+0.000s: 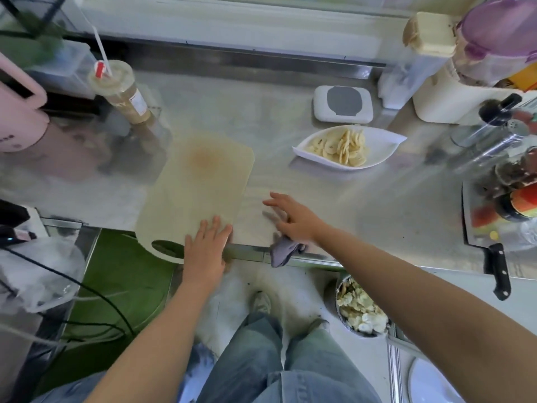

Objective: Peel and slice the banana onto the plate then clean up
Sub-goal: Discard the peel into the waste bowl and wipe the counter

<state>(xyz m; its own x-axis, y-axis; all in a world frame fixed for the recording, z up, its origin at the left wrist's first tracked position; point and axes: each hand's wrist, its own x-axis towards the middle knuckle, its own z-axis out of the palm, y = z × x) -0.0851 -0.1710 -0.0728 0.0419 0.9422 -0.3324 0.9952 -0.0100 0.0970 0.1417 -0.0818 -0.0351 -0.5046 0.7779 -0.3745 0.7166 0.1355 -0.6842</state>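
Left hand [207, 249] pressed flat, fingers together, on the cutting board [197, 187]; right hand [292, 218] spread over a grey cloth [283, 251]; cup [122, 91] label unreadable.

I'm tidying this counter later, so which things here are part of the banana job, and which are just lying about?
Part of the job: plate of banana slices; cutting board under the left hand; grey cloth under the right hand; knife.

Lying about: iced drink cup; white wipes box; jars at right.

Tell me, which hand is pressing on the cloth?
The right hand, flat on the grey cloth at the counter's edge. The left hand rests on the cutting board.
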